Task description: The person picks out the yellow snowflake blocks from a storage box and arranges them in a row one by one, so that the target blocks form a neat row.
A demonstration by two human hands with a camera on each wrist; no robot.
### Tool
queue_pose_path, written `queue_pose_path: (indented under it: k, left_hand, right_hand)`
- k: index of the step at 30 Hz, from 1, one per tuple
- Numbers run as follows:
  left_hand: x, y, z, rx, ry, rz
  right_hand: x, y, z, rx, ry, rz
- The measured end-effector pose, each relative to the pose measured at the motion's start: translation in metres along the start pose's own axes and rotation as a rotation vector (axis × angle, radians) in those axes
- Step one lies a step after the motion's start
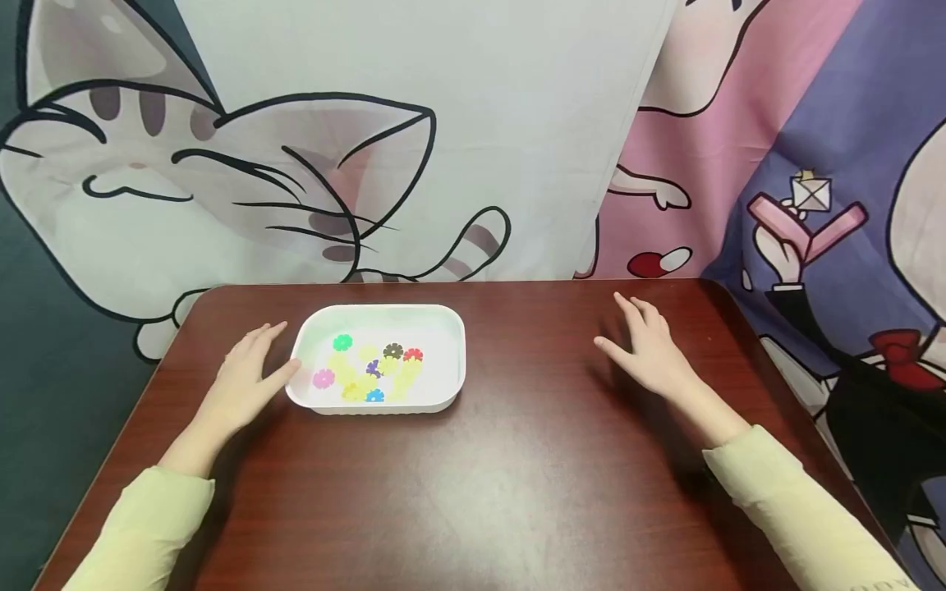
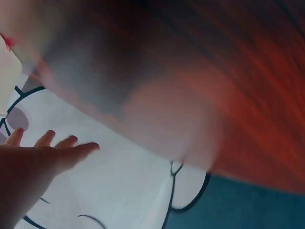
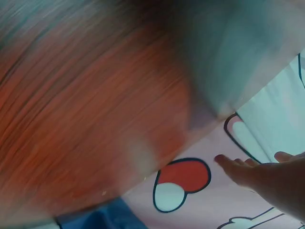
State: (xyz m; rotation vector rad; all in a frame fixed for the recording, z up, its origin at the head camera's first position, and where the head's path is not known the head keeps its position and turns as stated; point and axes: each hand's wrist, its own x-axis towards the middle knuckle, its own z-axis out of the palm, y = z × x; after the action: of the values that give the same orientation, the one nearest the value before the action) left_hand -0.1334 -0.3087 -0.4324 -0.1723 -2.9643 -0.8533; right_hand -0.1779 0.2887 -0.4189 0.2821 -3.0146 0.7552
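A white rectangular tray with rounded corners stands left of centre on the table. Inside it lie small flat flower-shaped pieces: a green piece, a pink piece, a blue piece, a red piece, a dark piece and several yellow ones. My left hand is beside the tray's left end with fingers extended; its thumb tip overlaps the rim, and whether it touches cannot be told. Over the table's right side my right hand spreads its fingers, holding nothing. Both wrist views show extended fingers.
The dark reddish-brown table has a straight far edge and rounded far corners. Behind it hangs a cloth printed with a cartoon cat and other figures. Pale yellow-green sleeves cover both forearms.
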Motion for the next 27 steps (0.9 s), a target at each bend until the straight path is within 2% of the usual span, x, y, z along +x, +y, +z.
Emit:
queue_pose_path:
  k: [5, 13, 19, 24, 27]
  left_hand:
    - [0.005, -0.003, 0.003, -0.201, -0.032, -0.032]
    - [0.007, -0.009, 0.008, -0.469, -0.038, 0.020]
    - [0.008, -0.012, 0.010, -0.678, -0.077, -0.018]
    - [0.010, -0.014, 0.017, -0.980, -0.138, -0.061]
    - [0.011, -0.015, 0.022, -1.104, -0.158, -0.068]
  right_hand:
    - [0.007, -0.008, 0.007, 0.116, 0.036, -0.047]
    - [0.025, -0.030, 0.020, 0.335, 0.090, -0.085]
    - [0.037, -0.051, 0.034, 0.454, 0.086, -0.124]
    - [0.046, -0.072, 0.045, 0.584, 0.067, -0.168]
    - [0.051, -0.086, 0.050, 0.672, 0.035, -0.194]
